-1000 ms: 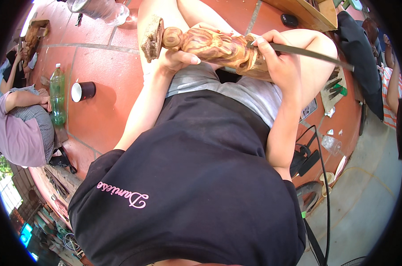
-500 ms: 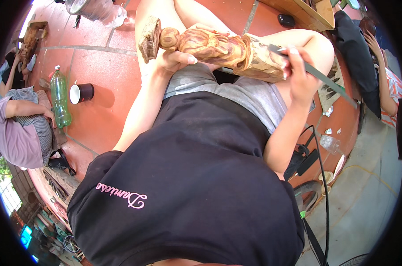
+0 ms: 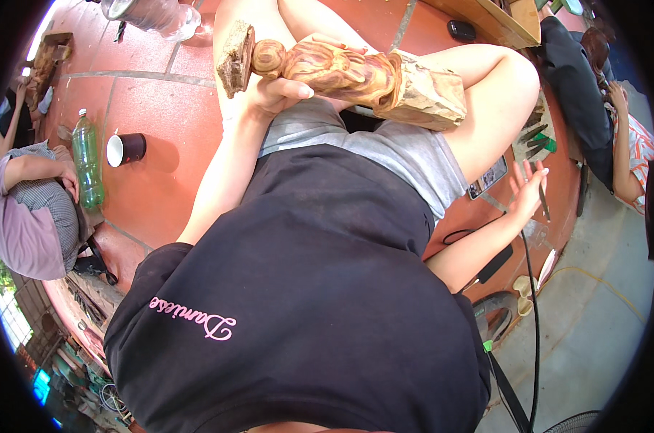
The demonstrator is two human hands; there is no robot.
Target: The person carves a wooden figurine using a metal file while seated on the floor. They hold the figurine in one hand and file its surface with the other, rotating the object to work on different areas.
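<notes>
My left hand (image 3: pixel 280 94) is closed round a carved wooden figure (image 3: pixel 341 74), which lies across above my lap. A round knob and a rough wooden block are at its left end; its right end is a pale, rough-cut block. My right hand (image 3: pixel 527 189) is away from the figure, out past my right knee. Its fingers are partly spread, and a thin, flat grey chisel (image 3: pixel 545 203) hangs at the thumb, seen nearly edge-on. Close by, several dark chisels (image 3: pixel 534 141) lie on a pale cloth on the floor.
A phone (image 3: pixel 488 177) lies beside my right thigh. On the left stand a green plastic bottle (image 3: pixel 87 162) and a dark cup (image 3: pixel 130 149) on its side. A wooden box (image 3: pixel 503 22) is at the far right. A black cable (image 3: pixel 534 310) runs past my right arm. Other people sit at both sides.
My right hand has left the figure's right end and moved down and right with the chisel, toward the tools on the floor. The left hand still holds the figure.
</notes>
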